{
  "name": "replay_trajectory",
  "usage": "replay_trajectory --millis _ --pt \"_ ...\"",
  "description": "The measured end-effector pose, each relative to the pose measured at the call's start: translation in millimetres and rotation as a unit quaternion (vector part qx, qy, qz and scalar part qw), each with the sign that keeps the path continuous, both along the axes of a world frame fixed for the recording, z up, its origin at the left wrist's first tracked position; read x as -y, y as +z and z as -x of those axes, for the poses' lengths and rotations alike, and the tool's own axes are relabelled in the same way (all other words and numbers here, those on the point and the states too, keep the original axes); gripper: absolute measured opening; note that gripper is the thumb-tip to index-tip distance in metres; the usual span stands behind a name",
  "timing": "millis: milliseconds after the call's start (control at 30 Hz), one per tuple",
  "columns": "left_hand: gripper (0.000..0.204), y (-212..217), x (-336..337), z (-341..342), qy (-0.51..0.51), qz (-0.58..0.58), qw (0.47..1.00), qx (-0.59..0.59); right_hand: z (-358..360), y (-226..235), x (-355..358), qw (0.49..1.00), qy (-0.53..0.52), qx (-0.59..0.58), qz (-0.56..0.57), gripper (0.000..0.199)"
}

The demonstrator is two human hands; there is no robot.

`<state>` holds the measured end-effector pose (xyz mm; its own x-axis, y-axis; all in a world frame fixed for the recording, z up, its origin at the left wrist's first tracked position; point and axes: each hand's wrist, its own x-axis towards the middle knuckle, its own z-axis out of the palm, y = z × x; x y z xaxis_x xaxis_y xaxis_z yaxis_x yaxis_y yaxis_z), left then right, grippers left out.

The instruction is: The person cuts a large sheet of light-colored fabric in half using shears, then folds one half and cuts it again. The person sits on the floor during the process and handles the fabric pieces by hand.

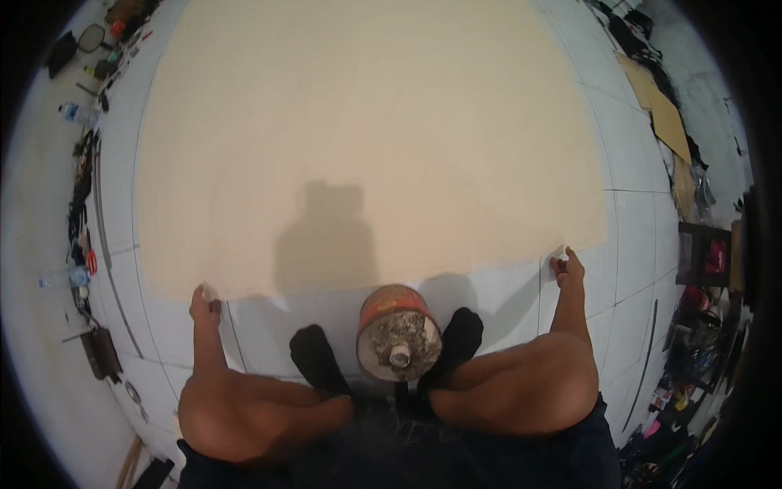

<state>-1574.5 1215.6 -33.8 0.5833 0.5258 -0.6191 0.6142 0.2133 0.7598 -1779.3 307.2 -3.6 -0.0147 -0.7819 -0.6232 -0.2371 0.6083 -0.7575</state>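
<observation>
A large cream sheet [366, 147], which looks like cloth, lies spread flat over the floor in front of me. My left hand [205, 304] is closed in a pinch at the sheet's near left edge. Further right, my right hand [568, 266] pinches the same near edge close to its right corner. Between my feet, in dark socks, stands a round orange-red can [395, 303] with a stained, crusted top and a short knob in its middle. The can's far side touches or nearly touches the sheet's edge; I cannot tell which. My shadow falls across the sheet.
White floor tiles [643, 220] surround the sheet. Along the left wall lie plastic bottles [65, 277], red-handled scissors [91, 262] and a long thin strip [114, 269]. Cardboard pieces [669, 126], a dark stand [702, 254] and heaped clutter line the right side.
</observation>
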Motion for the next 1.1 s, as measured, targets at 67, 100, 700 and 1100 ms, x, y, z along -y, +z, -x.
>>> replay_trajectory --millis 67,100,700,1100 --pt "0.04 -4.5 -47.9 20.7 -0.045 -0.025 0.998 0.048 -32.8 -18.6 -9.3 0.998 0.026 0.037 -0.035 0.035" --pt "0.03 4.0 -81.8 27.0 -0.041 -0.043 0.996 0.069 -50.9 -31.2 -30.3 0.996 0.046 0.053 -0.06 0.031" --pt "0.054 39.1 37.7 28.1 0.041 -0.071 0.995 0.051 -21.1 6.3 -32.2 0.992 0.099 0.077 -0.013 0.025" --pt "0.067 41.0 28.5 1.9 0.011 -0.117 0.988 0.096 -30.3 2.6 -6.6 0.982 0.141 0.072 0.099 0.02"
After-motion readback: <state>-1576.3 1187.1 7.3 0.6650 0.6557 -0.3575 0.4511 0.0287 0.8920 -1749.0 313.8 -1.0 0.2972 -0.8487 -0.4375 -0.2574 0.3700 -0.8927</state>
